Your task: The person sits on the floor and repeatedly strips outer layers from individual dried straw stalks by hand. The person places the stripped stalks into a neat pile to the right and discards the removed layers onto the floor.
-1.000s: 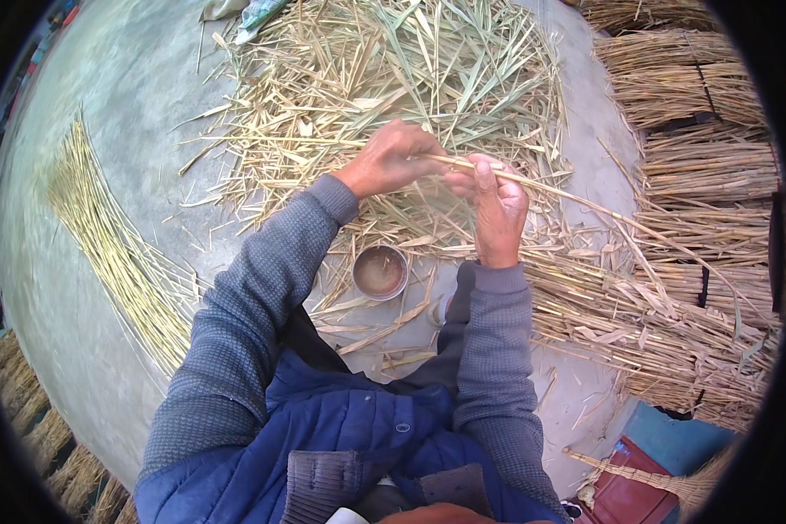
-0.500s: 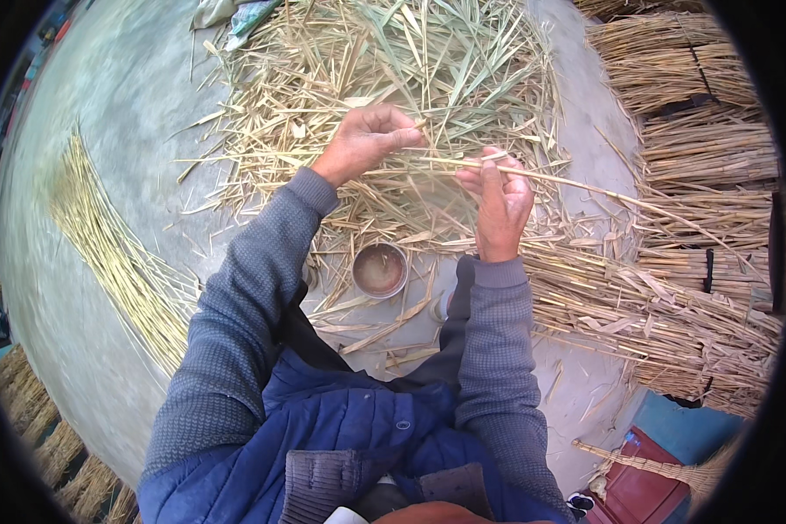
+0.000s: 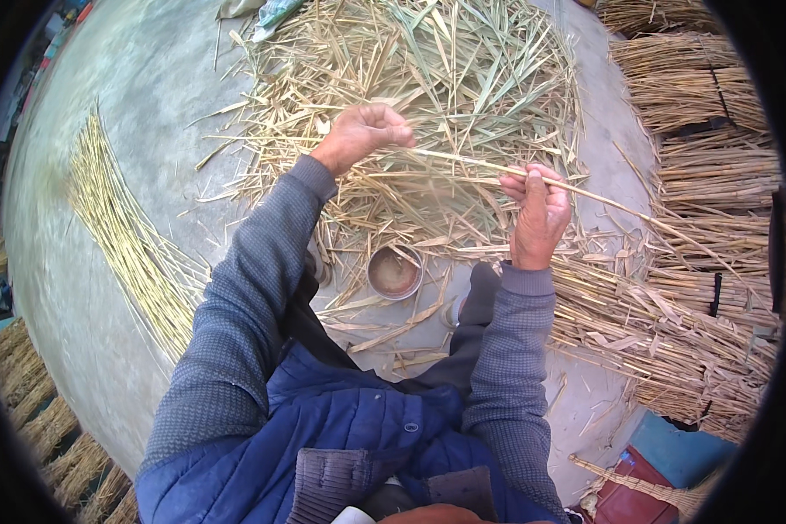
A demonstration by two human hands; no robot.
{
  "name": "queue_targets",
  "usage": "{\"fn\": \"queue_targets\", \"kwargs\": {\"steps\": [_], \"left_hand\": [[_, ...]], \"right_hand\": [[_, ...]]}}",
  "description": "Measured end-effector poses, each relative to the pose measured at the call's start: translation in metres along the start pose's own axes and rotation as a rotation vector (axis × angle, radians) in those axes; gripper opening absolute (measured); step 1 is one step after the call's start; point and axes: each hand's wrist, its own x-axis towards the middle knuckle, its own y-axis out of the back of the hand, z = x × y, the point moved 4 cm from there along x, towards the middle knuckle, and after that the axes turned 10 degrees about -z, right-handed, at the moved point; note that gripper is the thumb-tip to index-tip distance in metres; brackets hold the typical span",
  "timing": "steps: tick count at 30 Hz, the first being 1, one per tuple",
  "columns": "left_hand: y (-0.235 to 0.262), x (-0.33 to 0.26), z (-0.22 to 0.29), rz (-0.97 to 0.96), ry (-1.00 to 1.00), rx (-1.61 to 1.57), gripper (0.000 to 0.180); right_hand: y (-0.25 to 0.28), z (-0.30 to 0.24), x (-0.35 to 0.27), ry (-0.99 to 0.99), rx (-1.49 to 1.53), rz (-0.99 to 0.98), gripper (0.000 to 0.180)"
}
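Observation:
A long, thin reed stalk (image 3: 616,206) slants across in front of me, its left end higher and its right end reaching toward the bundles. My left hand (image 3: 367,135) pinches the left end between thumb and fingers. Farther along, my right hand (image 3: 538,214) is closed round the same stalk, thumb on top. Beneath both hands spreads a wide heap of dry leaves and husks (image 3: 489,79), tan with some grey-green blades. Between my legs and the heap, a round metal bowl (image 3: 394,272) stands on the floor with brownish contents I cannot make out.
Peeled yellow stalks (image 3: 135,236) lie in a loose sheaf on the concrete floor at left. Tied reed bundles (image 3: 707,179) are stacked along the right, and leafy stalks (image 3: 646,319) lie by my right forearm. A dark red object (image 3: 629,502) sits at lower right.
My right hand has slid to the right along the stalk, away from my left hand. My left hand now grips the stalk's left end, which was apart from it before. The view has shifted slightly.

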Motion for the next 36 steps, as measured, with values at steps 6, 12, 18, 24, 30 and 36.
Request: {"fn": "queue_targets", "kwargs": {"steps": [6, 12, 18, 24, 30, 36], "left_hand": [[0.043, -0.009, 0.015, 0.252, -0.037, 0.369, 0.022], [-0.027, -0.011, 0.048, 0.271, -0.556, 1.230, 0.025], [-0.075, -0.007, 0.051, 0.116, -0.644, 1.198, 0.011], [0.000, -0.012, 0.033, 0.054, -0.284, 1.053, 0.015], [-0.011, -0.018, 0.048, 0.117, -0.301, 1.128, 0.028], [-0.076, 0.007, 0.044, -0.018, -0.387, 0.952, 0.029]], "right_hand": [[0.009, -0.002, -0.001, -0.066, 0.005, 0.017, 0.021], [-0.022, 0.011, -0.002, -0.116, -0.020, -0.087, 0.032], [-0.039, 0.017, -0.002, -0.113, -0.032, -0.132, 0.026], [-0.003, -0.006, -0.002, -0.105, -0.025, -0.125, 0.028], [0.002, -0.010, -0.004, -0.051, 0.026, -0.054, 0.026], [-0.020, 0.001, -0.007, -0.102, 0.057, -0.086, 0.028]]}}
